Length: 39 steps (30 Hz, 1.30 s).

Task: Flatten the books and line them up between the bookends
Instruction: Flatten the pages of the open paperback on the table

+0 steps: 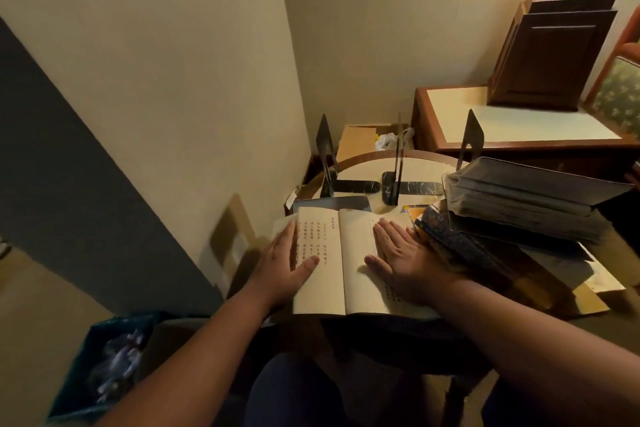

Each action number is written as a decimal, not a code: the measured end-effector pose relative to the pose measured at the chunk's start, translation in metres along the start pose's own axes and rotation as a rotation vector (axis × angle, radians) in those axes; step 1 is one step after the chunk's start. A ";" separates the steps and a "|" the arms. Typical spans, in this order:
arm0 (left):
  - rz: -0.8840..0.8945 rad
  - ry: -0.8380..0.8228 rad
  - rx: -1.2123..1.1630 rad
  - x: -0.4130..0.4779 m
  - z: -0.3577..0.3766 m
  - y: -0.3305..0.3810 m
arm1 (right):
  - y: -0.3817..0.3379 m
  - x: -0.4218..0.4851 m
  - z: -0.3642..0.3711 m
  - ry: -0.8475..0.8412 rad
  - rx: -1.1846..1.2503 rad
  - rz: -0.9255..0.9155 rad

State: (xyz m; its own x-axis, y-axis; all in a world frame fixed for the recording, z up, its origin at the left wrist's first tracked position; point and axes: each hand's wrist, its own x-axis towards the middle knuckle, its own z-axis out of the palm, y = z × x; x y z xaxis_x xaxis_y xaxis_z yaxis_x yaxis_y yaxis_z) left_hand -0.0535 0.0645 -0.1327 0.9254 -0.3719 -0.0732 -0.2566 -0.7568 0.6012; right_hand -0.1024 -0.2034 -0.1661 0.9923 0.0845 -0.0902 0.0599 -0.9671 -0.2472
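Observation:
An open book with cream pages and vertical print lies at the round table's near edge. My left hand lies flat on its left page, thumb across the paper. My right hand presses flat on the right page, fingers straight. Behind the book stand three black metal bookends: one at the left, one in the middle, one at the right. A pile of dark-covered books leans at the right, with a blue patterned book just beside my right hand.
The round table stands in a wall corner. A wooden cabinet with a dark box and a brass lamp base is behind it at the right. A cardboard box sits behind the table. A teal bin is on the floor at the lower left.

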 end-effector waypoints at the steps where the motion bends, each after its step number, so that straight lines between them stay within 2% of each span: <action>1: -0.014 -0.011 0.001 -0.002 -0.001 0.003 | 0.000 0.000 0.001 0.004 0.000 0.003; 5: 0.004 -0.014 -0.020 -0.005 -0.005 0.011 | -0.001 -0.003 0.000 0.012 0.002 0.007; 10: 0.016 0.016 -0.488 -0.005 -0.018 0.032 | -0.004 -0.006 -0.005 -0.004 0.037 0.025; 13: 0.034 0.030 -0.591 0.003 -0.025 0.047 | -0.003 -0.006 -0.010 -0.049 0.049 0.030; 17: 0.071 -0.010 -0.553 0.011 -0.023 0.056 | -0.008 -0.006 -0.029 -0.119 0.121 0.041; 21: 0.158 -0.038 -0.468 0.021 -0.015 0.063 | -0.014 -0.008 -0.052 -0.018 0.387 0.051; 24: 0.213 -0.064 -0.363 0.027 -0.012 0.069 | -0.017 -0.010 -0.062 0.037 0.328 -0.014; 29: 0.213 -0.073 -0.321 0.034 -0.008 0.070 | -0.022 -0.009 -0.067 0.124 0.259 -0.133; 39: 0.208 -0.053 -0.281 0.034 0.004 0.077 | -0.021 -0.008 -0.067 0.201 0.185 -0.173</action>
State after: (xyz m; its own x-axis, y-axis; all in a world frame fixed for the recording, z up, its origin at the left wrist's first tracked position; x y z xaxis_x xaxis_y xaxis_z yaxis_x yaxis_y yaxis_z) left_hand -0.0430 -0.0082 -0.0920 0.8437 -0.5355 0.0368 -0.3443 -0.4873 0.8025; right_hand -0.1041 -0.1993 -0.0957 0.9717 0.1767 0.1566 0.2271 -0.8808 -0.4154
